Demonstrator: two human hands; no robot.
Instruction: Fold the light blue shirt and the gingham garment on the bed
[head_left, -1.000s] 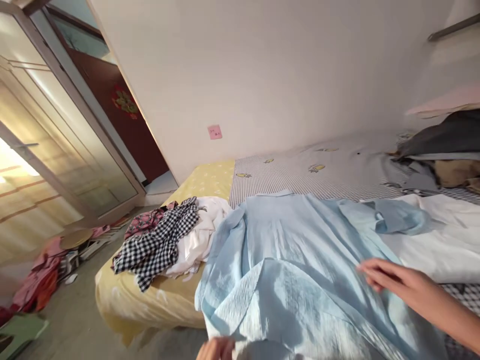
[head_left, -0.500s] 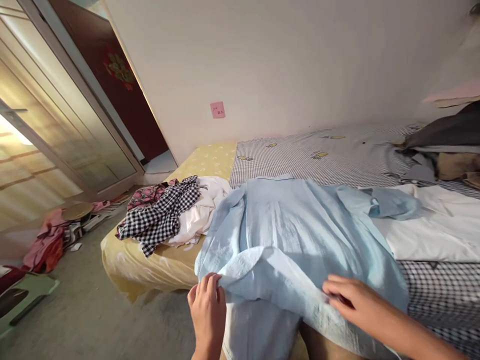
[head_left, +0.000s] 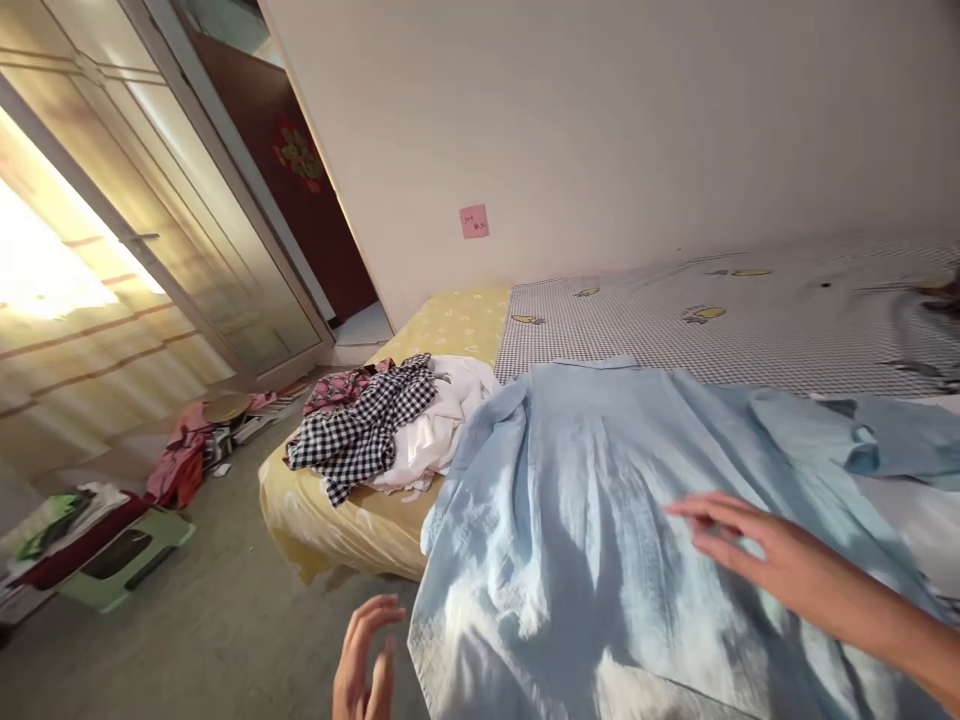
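At five o'clock, the blue shirt (head_left: pixel 592 480) lies spread on the bed (head_left: pixel 637 300). The left hand (head_left: pixel 367 650), at seven, is empty, half curled beside it; the right hand (head_left: pixel 739 540), at four, is loose and empty, perhaps grazing the cloth.

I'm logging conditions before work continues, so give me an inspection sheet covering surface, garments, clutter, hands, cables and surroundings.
Surface: yellow patterned bedsheet beside grey checked bedsheet.
Job's things: light-blue collared cloth shirt, spread out, wrinkled.
Clutter: black-and-white checked cloth garment heaped with white cloth, left of the shirt.
Hands: left hand open, apart from the shirt; right hand open above it, contact unclear.
Cables: nothing seen.
Surroundings: green plastic stool on grey floor; pink square note on pale wall.
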